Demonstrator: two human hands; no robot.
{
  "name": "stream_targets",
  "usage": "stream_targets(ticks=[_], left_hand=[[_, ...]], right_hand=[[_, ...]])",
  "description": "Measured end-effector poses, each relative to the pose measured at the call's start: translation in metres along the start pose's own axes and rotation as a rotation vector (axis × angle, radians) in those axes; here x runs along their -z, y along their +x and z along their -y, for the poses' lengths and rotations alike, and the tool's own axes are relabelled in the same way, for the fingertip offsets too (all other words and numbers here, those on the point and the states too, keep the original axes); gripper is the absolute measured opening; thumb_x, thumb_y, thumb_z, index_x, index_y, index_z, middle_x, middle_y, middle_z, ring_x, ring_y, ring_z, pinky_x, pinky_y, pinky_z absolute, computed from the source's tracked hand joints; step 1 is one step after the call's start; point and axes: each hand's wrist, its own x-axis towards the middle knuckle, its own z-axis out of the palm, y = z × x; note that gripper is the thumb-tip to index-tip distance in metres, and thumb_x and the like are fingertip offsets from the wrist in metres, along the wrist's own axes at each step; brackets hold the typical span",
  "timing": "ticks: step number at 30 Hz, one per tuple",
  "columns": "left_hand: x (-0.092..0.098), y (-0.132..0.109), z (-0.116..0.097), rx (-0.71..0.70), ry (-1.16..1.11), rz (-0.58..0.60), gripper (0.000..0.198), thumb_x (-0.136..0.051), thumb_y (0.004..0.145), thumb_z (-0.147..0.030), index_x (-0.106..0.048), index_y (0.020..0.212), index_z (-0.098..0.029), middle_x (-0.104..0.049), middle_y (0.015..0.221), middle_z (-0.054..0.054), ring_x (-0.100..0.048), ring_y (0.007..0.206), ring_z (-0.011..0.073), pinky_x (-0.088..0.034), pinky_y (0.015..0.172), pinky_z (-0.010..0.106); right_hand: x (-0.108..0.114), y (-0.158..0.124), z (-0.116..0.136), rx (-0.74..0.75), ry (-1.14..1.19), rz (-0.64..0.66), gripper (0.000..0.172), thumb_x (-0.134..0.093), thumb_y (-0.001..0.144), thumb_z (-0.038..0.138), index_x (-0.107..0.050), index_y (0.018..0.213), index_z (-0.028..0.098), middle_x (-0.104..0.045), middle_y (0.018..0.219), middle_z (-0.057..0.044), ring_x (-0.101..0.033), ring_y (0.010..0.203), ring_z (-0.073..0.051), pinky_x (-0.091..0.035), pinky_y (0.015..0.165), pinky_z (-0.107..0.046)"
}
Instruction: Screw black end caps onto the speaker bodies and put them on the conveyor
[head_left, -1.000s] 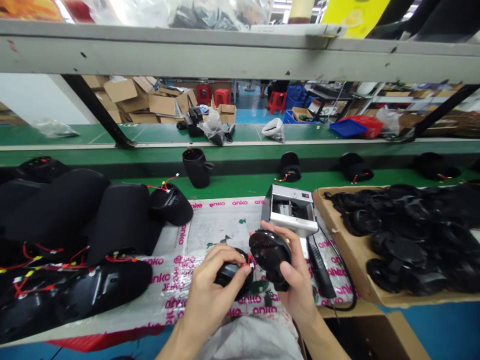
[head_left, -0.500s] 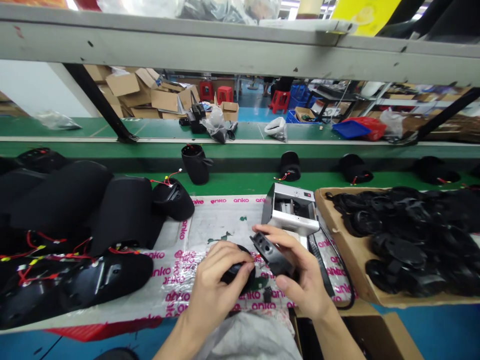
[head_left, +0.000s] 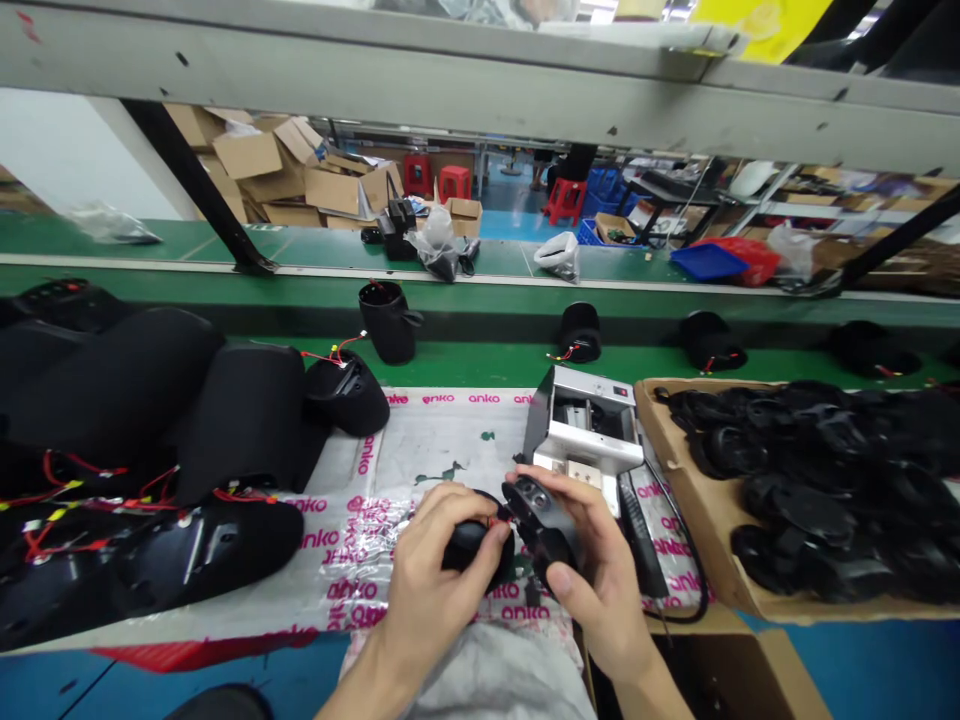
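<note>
My left hand [head_left: 435, 560] is closed around a small black rounded housing [head_left: 469, 540], low over the plastic-covered bench. A bit of red wire shows at its fingertips. My right hand [head_left: 611, 575] grips a black molded plastic part [head_left: 546, 518] with round holes in its end. That part is tilted towards the left hand, close beside the housing; whether the two touch I cannot tell. Behind the right hand stands a silver metal machine [head_left: 596, 450] with a dark switch on top.
Black fabric-covered cylinders [head_left: 247, 420] with red and yellow wires crowd the left side. A cardboard tray [head_left: 757, 590] of black plastic parts lies on the right. Several black cylinders, one upright [head_left: 390, 325], line the green belt [head_left: 480, 365]. A shelf beam [head_left: 450, 80] crosses above.
My right hand has turned the plastic part, so its holed end faces more upward, and moved it slightly towards the left hand. Red wire shows more clearly at my left fingertips.
</note>
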Motion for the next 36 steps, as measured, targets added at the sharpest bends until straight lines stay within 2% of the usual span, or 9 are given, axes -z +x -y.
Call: stream_targets(ticks=[2, 5, 10, 15, 19, 25, 28, 33, 36], left_hand=[[-0.002, -0.003, 0.001, 0.030, -0.011, -0.040, 0.023, -0.076, 0.100, -0.008, -0.067, 0.111, -0.025, -0.073, 0.103, 0.000, -0.073, 0.100, 0.0173, -0.058, 0.093, 0.029], [-0.003, -0.004, 0.002, 0.031, -0.026, -0.025, 0.022, -0.075, 0.100, -0.008, -0.067, 0.109, -0.026, -0.072, 0.101, -0.001, -0.072, 0.100, 0.0165, -0.058, 0.094, 0.028], [-0.003, -0.004, 0.002, 0.037, -0.017, -0.036, 0.020, -0.074, 0.101, -0.008, -0.067, 0.109, -0.025, -0.072, 0.101, -0.001, -0.072, 0.102, 0.0160, -0.057, 0.096, 0.027], [-0.002, -0.004, 0.002, 0.022, -0.007, -0.015, 0.019, -0.071, 0.104, -0.008, -0.069, 0.111, -0.025, -0.074, 0.104, 0.000, -0.073, 0.103, 0.0160, -0.058, 0.096, 0.027], [-0.003, -0.004, 0.003, 0.011, 0.021, -0.041, 0.019, -0.072, 0.103, -0.007, -0.068, 0.110, -0.025, -0.073, 0.103, -0.001, -0.073, 0.104, 0.0160, -0.057, 0.098, 0.027], [-0.005, -0.002, 0.004, -0.021, 0.038, -0.044, 0.018, -0.071, 0.104, -0.007, -0.068, 0.107, -0.024, -0.074, 0.099, 0.000, -0.073, 0.099, 0.0169, -0.059, 0.095, 0.030], [-0.004, 0.000, 0.004, -0.054, 0.076, -0.023, 0.018, -0.068, 0.105, -0.006, -0.069, 0.107, -0.024, -0.076, 0.099, 0.001, -0.073, 0.098, 0.0175, -0.059, 0.094, 0.031], [-0.004, 0.000, 0.001, -0.049, 0.109, -0.043, 0.017, -0.068, 0.104, -0.007, -0.068, 0.106, -0.023, -0.075, 0.097, 0.001, -0.073, 0.097, 0.0179, -0.059, 0.093, 0.031], [-0.004, 0.000, 0.000, -0.055, 0.110, -0.043, 0.018, -0.069, 0.104, -0.005, -0.068, 0.105, -0.023, -0.075, 0.096, 0.002, -0.073, 0.096, 0.0184, -0.059, 0.092, 0.032]], right_hand=[[-0.008, -0.007, 0.000, -0.010, -0.017, -0.085, 0.049, -0.076, 0.102, 0.049, -0.065, 0.148, 0.036, -0.071, 0.152, -0.006, -0.068, 0.146, -0.020, -0.053, 0.124, -0.025], [-0.016, -0.013, 0.001, -0.014, -0.035, -0.154, 0.046, -0.076, 0.103, 0.046, -0.065, 0.146, 0.036, -0.071, 0.151, -0.005, -0.067, 0.147, -0.020, -0.053, 0.122, -0.024], [-0.018, -0.011, 0.001, -0.048, -0.064, -0.176, 0.043, -0.075, 0.103, 0.043, -0.067, 0.145, 0.038, -0.073, 0.148, -0.003, -0.069, 0.142, -0.016, -0.053, 0.120, -0.021], [-0.027, -0.010, 0.001, -0.080, 0.080, -0.182, 0.040, -0.075, 0.103, 0.044, -0.067, 0.142, 0.040, -0.072, 0.150, -0.002, -0.070, 0.143, -0.017, -0.056, 0.117, -0.021], [-0.036, -0.014, 0.003, -0.049, -0.014, -0.262, 0.038, -0.079, 0.101, 0.039, -0.067, 0.138, 0.039, -0.069, 0.153, -0.002, -0.068, 0.143, -0.016, -0.054, 0.119, -0.023], [-0.044, -0.013, 0.001, -0.103, 0.041, -0.322, 0.037, -0.070, 0.107, 0.039, -0.065, 0.144, 0.042, -0.071, 0.148, 0.000, -0.072, 0.138, -0.015, -0.058, 0.113, -0.021], [-0.048, -0.011, 0.000, -0.062, 0.030, -0.318, 0.037, -0.071, 0.107, 0.039, -0.065, 0.143, 0.043, -0.070, 0.148, 0.001, -0.069, 0.141, -0.015, -0.056, 0.117, -0.022], [-0.050, -0.020, -0.005, -0.099, 0.041, -0.317, 0.043, -0.069, 0.108, 0.034, -0.061, 0.149, 0.041, -0.064, 0.159, -0.002, -0.063, 0.149, -0.020, -0.055, 0.123, -0.034], [-0.049, -0.025, -0.009, -0.172, 0.072, -0.318, 0.045, -0.056, 0.114, 0.038, -0.055, 0.159, 0.039, -0.054, 0.171, -0.004, -0.052, 0.160, -0.025, -0.044, 0.133, -0.045]])
